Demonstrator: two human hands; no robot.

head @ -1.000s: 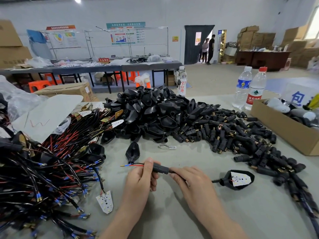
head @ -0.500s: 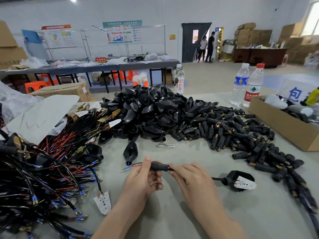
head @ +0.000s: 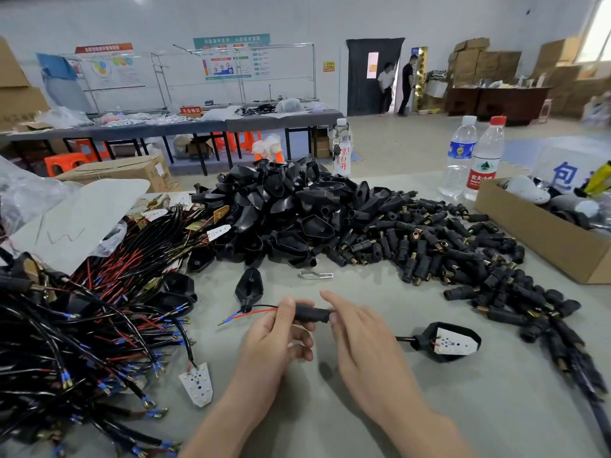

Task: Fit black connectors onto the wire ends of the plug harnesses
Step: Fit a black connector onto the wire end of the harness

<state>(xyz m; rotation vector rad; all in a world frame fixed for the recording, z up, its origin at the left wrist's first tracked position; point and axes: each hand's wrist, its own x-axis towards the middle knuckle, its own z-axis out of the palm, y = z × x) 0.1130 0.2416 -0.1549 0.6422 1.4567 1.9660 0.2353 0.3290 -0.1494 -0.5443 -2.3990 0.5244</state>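
Black connector pinched in my left hand, right fingertips at its end.

My left hand (head: 277, 338) grips the black connector (head: 312, 314) between thumb and fingers at the near middle of the grey table (head: 429, 408). The red and blue wires (head: 254, 314) poke out its left end, and the cable runs right to a black housing (head: 426, 342) holding a white LED board (head: 454, 342). My right hand (head: 363, 342) lies loose, fingers fairly straight, tips touching the connector's right end. There's a harness tangle (head: 82, 325) on the left, a heap of housings (head: 281, 209) beyond, loose connectors (head: 446, 252) to the right and a cardboard box (head: 542, 239) far right. The red-capped bottle (head: 484, 160) reads 农夫山泉, a red sign (head: 190, 110) says 不合格区, and there's a blue 包 (head: 563, 175) behind the box.
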